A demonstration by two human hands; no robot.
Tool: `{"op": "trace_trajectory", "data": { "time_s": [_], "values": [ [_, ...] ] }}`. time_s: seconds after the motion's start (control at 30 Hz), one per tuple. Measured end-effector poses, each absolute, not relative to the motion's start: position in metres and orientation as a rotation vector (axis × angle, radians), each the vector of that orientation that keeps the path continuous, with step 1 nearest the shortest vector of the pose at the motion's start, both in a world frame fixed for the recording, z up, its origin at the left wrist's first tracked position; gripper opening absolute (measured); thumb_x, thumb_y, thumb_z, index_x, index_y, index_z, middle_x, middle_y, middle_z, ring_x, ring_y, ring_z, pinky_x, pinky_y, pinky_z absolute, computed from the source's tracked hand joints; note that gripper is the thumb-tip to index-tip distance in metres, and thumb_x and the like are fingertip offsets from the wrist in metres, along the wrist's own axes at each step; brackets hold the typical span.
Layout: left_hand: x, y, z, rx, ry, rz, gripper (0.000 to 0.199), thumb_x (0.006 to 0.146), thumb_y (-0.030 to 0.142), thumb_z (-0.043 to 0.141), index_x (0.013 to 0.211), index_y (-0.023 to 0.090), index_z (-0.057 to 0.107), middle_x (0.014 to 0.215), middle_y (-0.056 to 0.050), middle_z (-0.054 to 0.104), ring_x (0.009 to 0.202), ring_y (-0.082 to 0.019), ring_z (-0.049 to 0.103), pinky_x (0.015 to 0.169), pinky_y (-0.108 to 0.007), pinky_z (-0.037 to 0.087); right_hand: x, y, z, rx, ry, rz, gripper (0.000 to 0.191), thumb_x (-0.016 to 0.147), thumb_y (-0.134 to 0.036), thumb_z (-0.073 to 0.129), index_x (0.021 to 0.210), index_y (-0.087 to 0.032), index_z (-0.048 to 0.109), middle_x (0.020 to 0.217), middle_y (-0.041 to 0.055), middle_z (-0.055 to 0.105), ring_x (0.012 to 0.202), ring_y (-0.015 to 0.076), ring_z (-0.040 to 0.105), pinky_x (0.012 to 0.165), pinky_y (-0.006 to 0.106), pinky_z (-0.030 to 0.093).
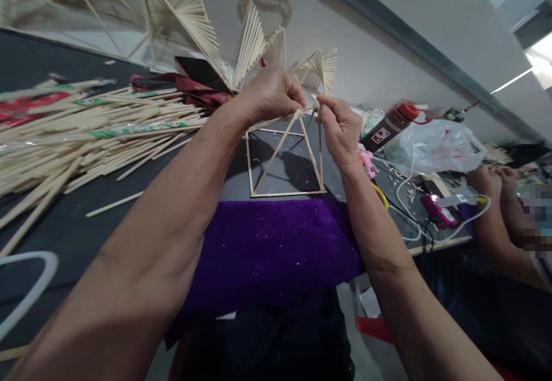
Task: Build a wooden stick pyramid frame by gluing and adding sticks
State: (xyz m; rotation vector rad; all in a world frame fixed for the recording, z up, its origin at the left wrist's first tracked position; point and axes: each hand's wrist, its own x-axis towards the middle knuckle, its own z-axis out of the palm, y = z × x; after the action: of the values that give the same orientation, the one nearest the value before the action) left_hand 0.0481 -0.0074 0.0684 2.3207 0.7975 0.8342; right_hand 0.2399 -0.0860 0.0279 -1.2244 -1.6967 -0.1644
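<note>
Head view: stick frame (288,194) stands on the counter (81,254), just beyond the purple cloth (276,249), under both hands.

Done, as far as visible: base outline has front, left and back bars in place; right side partly masked by the forearm and slanted sticks, can't confirm. Slanted sticks run up from the front corners to the raised top, two of them meeting in a peak. Shape stands up; whether it would without support, can't say.

Open: top joints. Right grip (342,131) is pinched on the frame's top end, thumb against finger. Left grip (278,91) has its fingers bunched right beside it at the peak; whether they're closed on a stick, can't tell, fingertips cover it. Bonded or loose up there: can't tell either.

No fan-like stick rows visible on this frame. The fan structures (200,27) behind it do carry such rows, so by comparison this one reads as bare skeleton, early stage. My judgement only.

Stock: big pile of loose sticks (129,145) left of the frame, plenty there. Pink tool (366,161) sits just beside the right wrist, probably a glue gun, mostly hidden. Co-worker's hands (487,180) are well apart, far right.
</note>
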Motion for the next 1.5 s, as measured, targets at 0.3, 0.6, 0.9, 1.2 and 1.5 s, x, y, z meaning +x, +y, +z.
{"op": "trace_trajectory", "data": {
  "time_s": [0.3,0.6,0.9,1.2,1.5],
  "values": [
    [0.0494,-0.0086,0.0689,2.326,0.825,0.865,0.017,0.067,0.032,0.07,0.08,0.025,0.079,0.071,-0.003,0.073,0.078,-0.023,0.063,0.074,-0.034,0.045,0.2415,-0.0882,0.0275,-1.192,-1.698,-0.177,0.022,0.097,-0.036,0.052,0.104,-0.025,0.07,0.098,0.0006,0.071,0.097,0.016,0.067,0.095,0.04,0.053],
    [0.0494,-0.0091,0.0691,2.306,0.813,0.863,0.018,0.067,0.031,0.069,0.08,0.023,0.079,0.069,-0.004,0.071,0.078,-0.023,0.063,0.074,-0.033,0.044,0.2396,-0.0902,0.027,-1.213,-1.699,-0.22,0.019,0.094,-0.031,0.055,0.101,-0.025,0.071,0.093,-0.0007,0.073,0.087,0.0139,0.065,0.085,0.034,0.053],
    [0.0506,-0.0098,0.0701,2.335,0.841,0.868,0.015,0.068,0.03,0.07,0.078,0.024,0.079,0.071,-0.004,0.072,0.078,-0.023,0.064,0.075,-0.034,0.045,0.2392,-0.0912,0.0262,-1.229,-1.678,-0.142,0.019,0.093,-0.029,0.053,0.099,-0.023,0.07,0.091,-0.0002,0.072,0.086,0.0142,0.065,0.085,0.035,0.053],
    [0.0495,-0.0124,0.0714,2.319,0.831,0.831,0.018,0.071,0.028,0.068,0.084,0.022,0.079,0.075,-0.005,0.072,0.083,-0.022,0.063,0.076,-0.032,0.044,0.2444,-0.0846,0.0244,-1.198,-1.721,-0.156,0.026,0.096,-0.036,0.053,0.117,-0.028,0.066,0.107,0.0008,0.07,0.097,0.016,0.064,0.093,0.04,0.054],
    [0.0494,-0.0102,0.0701,2.362,0.859,0.87,0.02,0.071,0.031,0.068,0.085,0.023,0.079,0.075,-0.004,0.073,0.081,-0.022,0.064,0.075,-0.033,0.044,0.2449,-0.0855,0.0272,-1.202,-1.75,-0.176,0.023,0.095,-0.033,0.056,0.113,-0.028,0.069,0.099,0.0001,0.07,0.096,0.0163,0.065,0.099,0.045,0.053]
  ]
}}
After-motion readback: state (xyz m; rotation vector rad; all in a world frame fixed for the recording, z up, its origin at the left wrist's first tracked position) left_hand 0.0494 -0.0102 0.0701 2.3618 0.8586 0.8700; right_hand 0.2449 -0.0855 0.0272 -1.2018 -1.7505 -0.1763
